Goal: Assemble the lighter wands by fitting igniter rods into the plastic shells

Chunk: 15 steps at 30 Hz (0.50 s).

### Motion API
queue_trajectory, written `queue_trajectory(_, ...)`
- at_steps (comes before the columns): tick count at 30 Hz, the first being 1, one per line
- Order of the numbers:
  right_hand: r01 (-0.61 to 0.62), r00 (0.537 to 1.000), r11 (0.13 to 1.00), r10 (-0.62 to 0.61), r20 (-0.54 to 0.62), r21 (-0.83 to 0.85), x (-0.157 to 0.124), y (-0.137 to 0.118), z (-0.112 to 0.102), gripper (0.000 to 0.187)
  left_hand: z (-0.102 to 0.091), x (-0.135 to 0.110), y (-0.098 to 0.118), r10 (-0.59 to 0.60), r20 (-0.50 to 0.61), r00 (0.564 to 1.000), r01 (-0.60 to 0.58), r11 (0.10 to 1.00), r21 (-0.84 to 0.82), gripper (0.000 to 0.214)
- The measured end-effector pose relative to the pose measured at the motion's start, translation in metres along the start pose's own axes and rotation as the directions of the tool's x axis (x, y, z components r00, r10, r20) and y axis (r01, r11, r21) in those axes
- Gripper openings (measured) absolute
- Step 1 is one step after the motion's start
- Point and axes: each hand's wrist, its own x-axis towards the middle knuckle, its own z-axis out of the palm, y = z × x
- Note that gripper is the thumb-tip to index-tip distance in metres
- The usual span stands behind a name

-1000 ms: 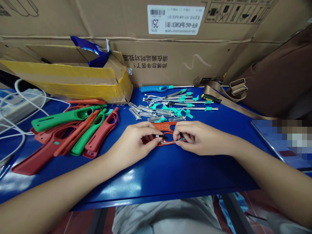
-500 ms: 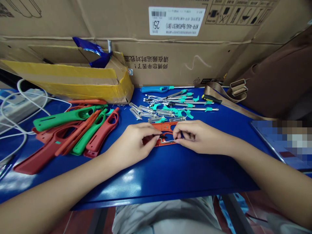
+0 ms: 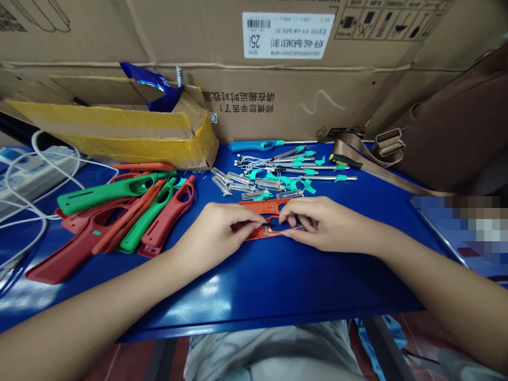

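Note:
An orange lighter casing half (image 3: pixel 254 233) lies on the blue table between my two hands, with a second orange half (image 3: pixel 256 205) just behind it. My left hand (image 3: pixel 228 225) pinches a small black piece (image 3: pixel 269 224) at the left part of the front half. A thin white wire (image 3: pixel 278 233) runs along that half towards my right hand (image 3: pixel 317 222). My right hand's thumb and index finger are closed on the wire at the casing's right part. A bit of metal shows among its fingers, mostly hidden.
Behind my hands lie clear fuel tanks (image 3: pixel 270 184) and metal lighter rods (image 3: pixel 293 165) with teal parts. Red, green and orange casings (image 3: pixel 107 193) are heaped at left, near white cables (image 3: pixel 39 217). A screwdriver (image 3: pixel 345 161) and a taped carton (image 3: pixel 159 143) stand farther back.
The white wire, earlier stretched straighter between my hands, now lies lower along the front casing half. My right fingers have shifted slightly, and a metal bit now shows among them.

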Motion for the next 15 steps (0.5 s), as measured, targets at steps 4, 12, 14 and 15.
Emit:
queue_trajectory(4, 0.014, 1.0, 1.0, -0.014, -0.005, -0.012, -0.001, -0.0006, 0.0002, 0.012, -0.0009, -0.0013, 0.0007, 0.065, 0.008, 0.998, -0.065, 0.996, 0.059, 0.016)
queue_trajectory(12, 0.023, 0.999, 0.998, -0.026, -0.042, -0.052, 0.0005, 0.0011, 0.002, 0.01, -0.004, -0.0061, 0.0072, 0.103, 0.08, 0.992, -0.121, 0.952, 0.28, 0.022)
queue_trajectory(14, 0.031, 0.997, 0.997, -0.036, -0.066, -0.075, 0.0009, 0.0023, 0.0033, 0.009, -0.0036, -0.006, 0.008, 0.099, 0.086, 0.991, -0.119, 0.956, 0.269, 0.025)
queue_trajectory(15, 0.036, 0.996, 0.996, -0.043, -0.076, -0.087, 0.0008, 0.0029, 0.0041, 0.009, -0.0031, -0.0058, 0.0077, 0.097, 0.088, 0.991, -0.116, 0.959, 0.257, 0.025)
